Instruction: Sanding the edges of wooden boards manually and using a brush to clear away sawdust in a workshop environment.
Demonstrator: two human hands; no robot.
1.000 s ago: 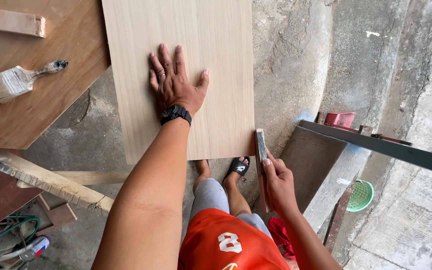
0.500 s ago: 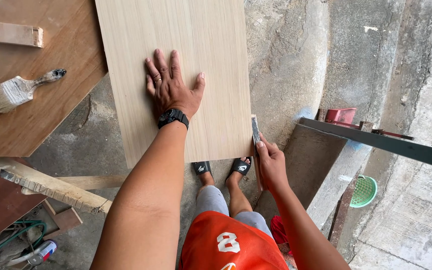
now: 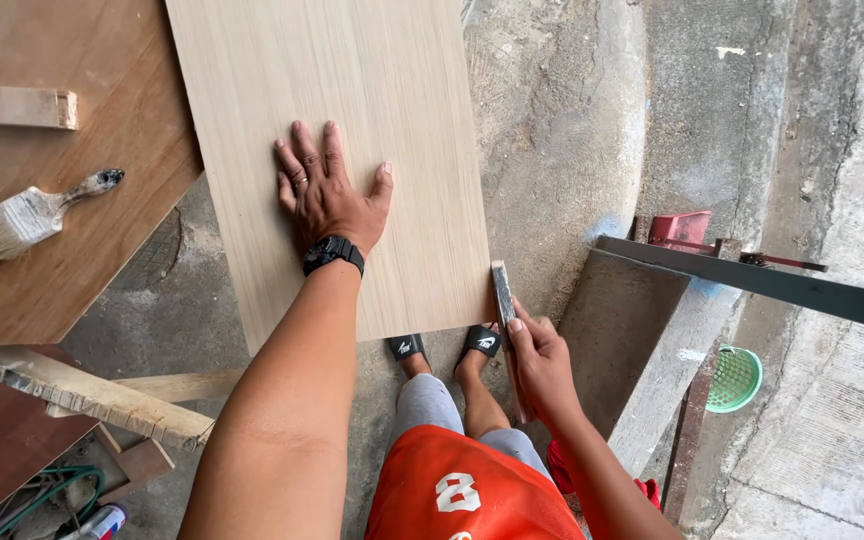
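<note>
Orange shorts [image 3: 472, 495] sit nearest you, with grey leggings below them and your feet in black sandals [image 3: 444, 346] on the concrete floor [image 3: 572, 130].

Just beyond, your right hand [image 3: 542, 362] grips a flat file [image 3: 504, 300]. Its fingers are wrapped together around the near part of the file, with the forefinger laid along it. The far end of the file touches the near right corner of the panel [image 3: 372, 110].

Your left hand [image 3: 327, 195] lies palm down on the pale wood-grain panel, a little in from its near edge. Its fingers are spread flat, thumb out to the right; there is a ring on one finger and a black watch [image 3: 333, 253] on the wrist. The panel runs from above your feet to the far edge of view, tilted slightly leftward. Its left side overlaps the brown plywood desk [image 3: 102, 270].

On that desk, to the left, a paintbrush [image 3: 37, 213] lies with its bristles pointing left, and farther off a short wood block [image 3: 12, 106] rests near the left edge.

Near left, below the desk, rough timber offcuts [image 3: 82, 390] lie across each other, with a green hose [image 3: 42, 490] beside them.

To the right, a dark metal bar [image 3: 772, 285] crosses over a concrete step. A green basket [image 3: 734, 378] sits below it and a red tool [image 3: 680, 228] just beyond it.
</note>
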